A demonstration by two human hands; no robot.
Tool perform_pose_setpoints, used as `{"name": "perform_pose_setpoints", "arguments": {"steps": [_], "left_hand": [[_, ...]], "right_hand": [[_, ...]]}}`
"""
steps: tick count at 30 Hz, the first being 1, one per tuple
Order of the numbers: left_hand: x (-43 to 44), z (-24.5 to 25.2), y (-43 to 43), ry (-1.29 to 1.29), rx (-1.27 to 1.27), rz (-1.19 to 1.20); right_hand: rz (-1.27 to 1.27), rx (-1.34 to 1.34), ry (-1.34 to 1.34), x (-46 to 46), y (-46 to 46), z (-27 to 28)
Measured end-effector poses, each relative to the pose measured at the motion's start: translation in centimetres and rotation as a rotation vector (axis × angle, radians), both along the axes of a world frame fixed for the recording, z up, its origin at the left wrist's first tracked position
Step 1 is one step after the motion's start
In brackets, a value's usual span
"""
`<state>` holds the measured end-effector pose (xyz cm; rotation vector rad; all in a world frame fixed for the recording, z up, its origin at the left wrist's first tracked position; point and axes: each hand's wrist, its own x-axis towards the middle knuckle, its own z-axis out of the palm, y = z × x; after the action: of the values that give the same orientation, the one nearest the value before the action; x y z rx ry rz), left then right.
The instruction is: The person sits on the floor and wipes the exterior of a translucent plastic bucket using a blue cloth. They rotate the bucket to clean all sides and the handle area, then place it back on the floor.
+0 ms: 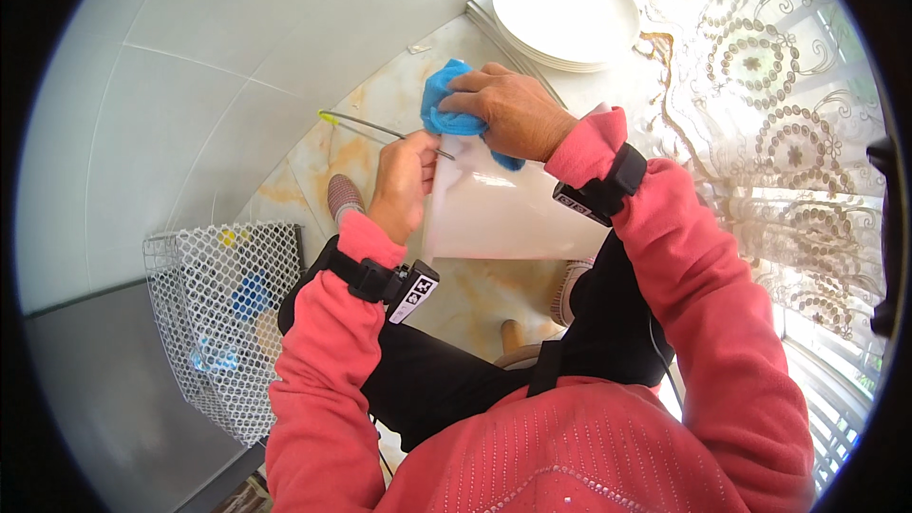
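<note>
A glossy white plastic vessel [509, 206], apparently a bucket, stands tilted between my knees. Its thin metal wire handle [370, 127], with a yellow-green piece at the far end, sticks out to the left. My left hand [402, 182] grips the vessel's left edge close to where the wire meets it. My right hand [516, 114] holds a bunched blue cloth [452, 100] against the far part of the vessel. The cloth and my fingers hide that part.
White plates [566, 11] are stacked on flat panels [491, 18] beyond my right hand. A white mesh basket [228, 328] holding colored items is at left, beside a grey panel [128, 399]. Tiled wall [206, 57] curves behind; a patterned sheer curtain [755, 64] hangs right.
</note>
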<state>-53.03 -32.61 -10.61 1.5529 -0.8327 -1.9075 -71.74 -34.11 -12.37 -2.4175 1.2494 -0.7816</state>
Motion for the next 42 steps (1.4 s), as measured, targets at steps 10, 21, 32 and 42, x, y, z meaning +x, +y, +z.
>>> {"name": "perform_pose_setpoints", "arguments": {"steps": [10,21,32,42], "left_hand": [[3.1,0.1,-2.8,0.110,-0.032,0.230],[4.0,-1.0,-3.8,0.200,-0.108,0.164],[2.6,-2.9,-3.1,0.281,-0.098,0.237],[3.3,-3.3,-1.1,0.067,0.069,0.049]], "right_hand": [[0.006,0.228,-0.067,1.2,1.8,0.3],[0.014,0.072,-0.154,3.5,3.3,-1.4],[0.140,0.063,-0.010,5.0,5.4,-2.6],[-0.042,0.082,0.023,2.9,3.0,-2.6]]}}
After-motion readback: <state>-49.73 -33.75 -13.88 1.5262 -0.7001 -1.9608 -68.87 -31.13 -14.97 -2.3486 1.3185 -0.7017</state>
